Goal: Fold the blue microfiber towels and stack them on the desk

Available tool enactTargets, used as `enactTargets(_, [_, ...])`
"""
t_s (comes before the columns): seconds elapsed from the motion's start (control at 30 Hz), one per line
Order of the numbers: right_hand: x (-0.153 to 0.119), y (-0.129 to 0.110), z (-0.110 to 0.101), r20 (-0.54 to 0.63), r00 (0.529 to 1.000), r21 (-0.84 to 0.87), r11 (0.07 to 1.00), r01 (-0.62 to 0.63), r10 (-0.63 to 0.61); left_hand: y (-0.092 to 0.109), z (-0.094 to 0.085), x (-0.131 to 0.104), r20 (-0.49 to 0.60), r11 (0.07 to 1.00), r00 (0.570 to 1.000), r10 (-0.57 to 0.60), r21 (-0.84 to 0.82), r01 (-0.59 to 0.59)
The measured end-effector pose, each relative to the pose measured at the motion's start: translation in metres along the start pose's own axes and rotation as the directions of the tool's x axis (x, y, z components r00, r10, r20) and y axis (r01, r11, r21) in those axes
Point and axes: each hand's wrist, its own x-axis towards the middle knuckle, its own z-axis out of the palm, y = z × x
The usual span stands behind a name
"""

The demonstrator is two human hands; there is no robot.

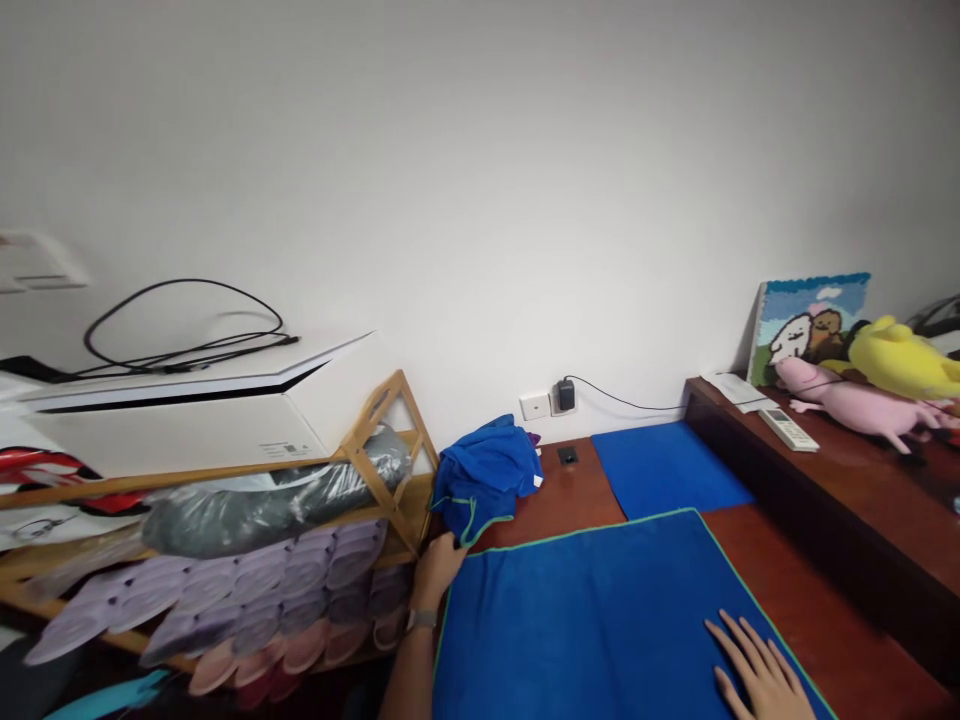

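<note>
A large blue cloth (570,620) with light green edging lies spread over the reddish-brown wooden surface. My right hand (761,672) rests on its right part, fingers stretched and apart. At the cloth's far left corner, my left hand (441,562) is closed with its fingers pinched on blue fabric. Just beyond that hand sits a crumpled heap of blue cloths (487,465) with a green-edged piece hanging toward the fingers. Whether the pinched fabric belongs to the spread cloth or to the heap is hard to see. Flat near the wall lies another blue cloth (667,465).
Left stands a wooden rack (401,450) with several slippers (300,570), a plastic-wrapped bundle (277,505) and a white box (225,420) on top. A plug (566,394) sits in the wall. On a raised ledge at right are a remote (789,430), plush toys (855,400) and a picture (814,325).
</note>
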Motion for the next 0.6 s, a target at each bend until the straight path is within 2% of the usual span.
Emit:
enactTargets(0.07, [0.000, -0.002, -0.006, 0.050, 0.999, 0.036, 0.999, 0.008, -0.010, -0.016, -0.003, -0.025, -0.028, 0.999, 0.999, -0.039, -0.016, 0.038])
enactTargets(0.13, [-0.001, -0.004, -0.010, 0.070, 0.998, 0.050, 0.999, -0.001, -0.003, -0.022, -0.001, -0.044, -0.075, 0.998, 0.996, -0.056, -0.038, 0.053])
enactTargets(0.23, [-0.001, -0.006, -0.012, 0.081, 0.997, 0.039, 0.999, -0.002, -0.001, -0.007, 0.008, -0.049, -0.139, 0.994, 0.989, 0.040, -0.092, -0.053])
enactTargets(0.33, [-0.001, -0.008, -0.012, 0.098, 0.995, 0.023, 1.000, -0.007, 0.004, 0.024, 0.019, -0.025, -0.141, 0.983, 0.981, 0.136, -0.107, -0.152])
enactTargets(0.47, [-0.001, -0.008, -0.011, 0.107, 0.994, 0.010, 1.000, -0.012, 0.011, 0.061, 0.026, 0.023, -0.145, 0.992, 0.986, 0.083, -0.081, -0.096])
enactTargets(0.53, [-0.001, -0.007, -0.010, 0.126, 0.992, -0.005, 1.000, -0.018, 0.018, 0.068, 0.023, 0.039, -0.158, 0.996, 0.987, 0.039, -0.070, -0.051])
enactTargets(0.6, [0.000, -0.007, -0.011, 0.150, 0.989, -0.029, 0.999, -0.017, 0.021, 0.067, 0.016, 0.042, -0.168, 0.998, 0.986, 0.017, -0.063, -0.027])
